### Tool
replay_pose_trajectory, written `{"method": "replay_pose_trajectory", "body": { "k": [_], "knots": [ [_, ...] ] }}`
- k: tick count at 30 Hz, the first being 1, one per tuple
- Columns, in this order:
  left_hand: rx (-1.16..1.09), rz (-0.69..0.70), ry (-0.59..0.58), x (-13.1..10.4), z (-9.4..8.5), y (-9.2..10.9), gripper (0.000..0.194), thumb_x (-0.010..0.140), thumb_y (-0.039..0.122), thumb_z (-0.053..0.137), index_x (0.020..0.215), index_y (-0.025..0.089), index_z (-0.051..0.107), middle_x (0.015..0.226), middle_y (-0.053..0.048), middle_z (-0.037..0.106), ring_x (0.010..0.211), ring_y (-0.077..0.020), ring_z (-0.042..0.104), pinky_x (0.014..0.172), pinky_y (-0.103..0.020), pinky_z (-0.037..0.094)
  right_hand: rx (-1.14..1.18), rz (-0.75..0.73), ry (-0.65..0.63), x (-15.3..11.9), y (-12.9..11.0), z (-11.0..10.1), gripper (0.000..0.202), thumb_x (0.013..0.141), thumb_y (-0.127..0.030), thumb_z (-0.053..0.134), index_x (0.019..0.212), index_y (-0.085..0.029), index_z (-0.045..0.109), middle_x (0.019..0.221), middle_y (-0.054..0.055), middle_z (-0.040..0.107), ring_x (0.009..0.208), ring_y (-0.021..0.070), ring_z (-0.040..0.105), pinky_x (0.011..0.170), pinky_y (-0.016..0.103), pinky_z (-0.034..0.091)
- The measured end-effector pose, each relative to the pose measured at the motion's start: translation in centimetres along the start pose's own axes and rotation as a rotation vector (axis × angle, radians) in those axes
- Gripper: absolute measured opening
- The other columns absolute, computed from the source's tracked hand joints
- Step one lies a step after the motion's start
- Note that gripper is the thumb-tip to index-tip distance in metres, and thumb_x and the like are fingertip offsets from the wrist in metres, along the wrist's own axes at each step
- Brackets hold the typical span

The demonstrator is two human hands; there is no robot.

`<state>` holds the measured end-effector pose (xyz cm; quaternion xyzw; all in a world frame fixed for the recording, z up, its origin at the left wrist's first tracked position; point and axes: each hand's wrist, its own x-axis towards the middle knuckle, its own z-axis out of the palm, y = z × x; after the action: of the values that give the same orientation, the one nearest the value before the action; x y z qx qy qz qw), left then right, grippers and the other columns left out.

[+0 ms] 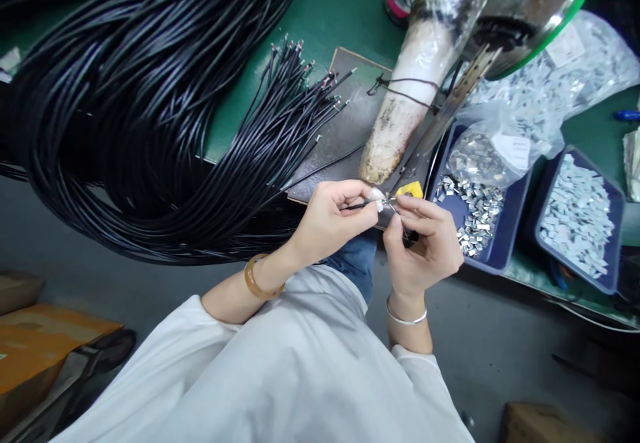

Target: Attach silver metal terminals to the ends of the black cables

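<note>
The black cable [355, 206] is resting in the left hand's [330, 223] pinch, near the metal plate [345, 133]. The right hand [427, 250] is reaching its tip; its exact grip I cannot tell. Uneven pulling could be bending the fine end.

"What's showing down at bottom centre?"
"My loose white top [280, 376], softly creased, sleeves wide!"
"And the wrists?"
"Amber-brown bangle [249, 279] above my left hand [336, 220], slim silver bangle [407, 322] by my right hand [425, 246]!"
"Anything else?"
"Blue denim-like cloth [356, 261] near centre, and small white patches [376, 194] at my left fingertips, too blurred to name!"
</note>
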<state>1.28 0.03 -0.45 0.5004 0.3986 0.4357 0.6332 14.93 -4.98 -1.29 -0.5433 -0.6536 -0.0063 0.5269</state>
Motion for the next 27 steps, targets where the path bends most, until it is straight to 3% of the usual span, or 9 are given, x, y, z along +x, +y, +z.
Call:
{"method": "replay_pose_trajectory", "body": {
  "k": [8, 15, 22, 27],
  "knots": [
    [-0.002, 0.014, -0.021, -0.2, -0.1, -0.1, 0.013, 0.082, 0.026, 0.068, 0.077, 0.014, 0.070, 0.059, 0.003, 0.052, 0.049, -0.0044, 0.036, 0.045, -0.018, 0.025, -0.058, -0.021, 0.025, 0.4, -0.4, 0.0, 0.020, 0.078, -0.006, 0.074, 0.088, -0.022, 0.067, 0.101, 0.002, 0.075, 0.089, 0.0167, 0.073, 0.080, 0.034, 0.064],
    [-0.053, -0.035, -0.046, 0.0, -0.2, 0.3, 0.006, 0.074, 0.018, 0.070, 0.072, 0.013, 0.070, 0.059, 0.002, 0.057, 0.052, -0.0047, 0.041, 0.047, -0.016, 0.032, 0.063, 0.051, 0.024, -0.4, -0.2, 0.0, 0.019, 0.082, -0.007, 0.070, 0.092, -0.021, 0.063, 0.101, 0.004, 0.075, 0.086, 0.0166, 0.074, 0.074, 0.033, 0.066],
    [-0.160, -0.087, -0.061, 0.1, 0.0, 0.6, 0.006, 0.075, 0.018, 0.068, 0.073, 0.013, 0.070, 0.063, 0.002, 0.063, 0.056, -0.0057, 0.050, 0.054, -0.017, 0.041, -0.082, -0.048, 0.023, -0.2, -0.3, -0.1, 0.021, 0.080, -0.006, 0.072, 0.093, -0.022, 0.065, 0.100, 0.003, 0.076, 0.089, 0.0160, 0.074, 0.078, 0.032, 0.064],
    [-0.152, -0.118, -0.013, 0.2, 0.0, 0.8, 0.012, 0.073, 0.021, 0.071, 0.068, 0.013, 0.066, 0.056, 0.004, 0.054, 0.052, -0.0051, 0.044, 0.051, -0.017, 0.038, -0.063, 0.028, -0.035, 0.3, -0.4, -0.1, 0.017, 0.083, -0.009, 0.070, 0.091, -0.022, 0.065, 0.101, 0.002, 0.076, 0.092, 0.0168, 0.075, 0.081, 0.034, 0.064]
  ]
}}
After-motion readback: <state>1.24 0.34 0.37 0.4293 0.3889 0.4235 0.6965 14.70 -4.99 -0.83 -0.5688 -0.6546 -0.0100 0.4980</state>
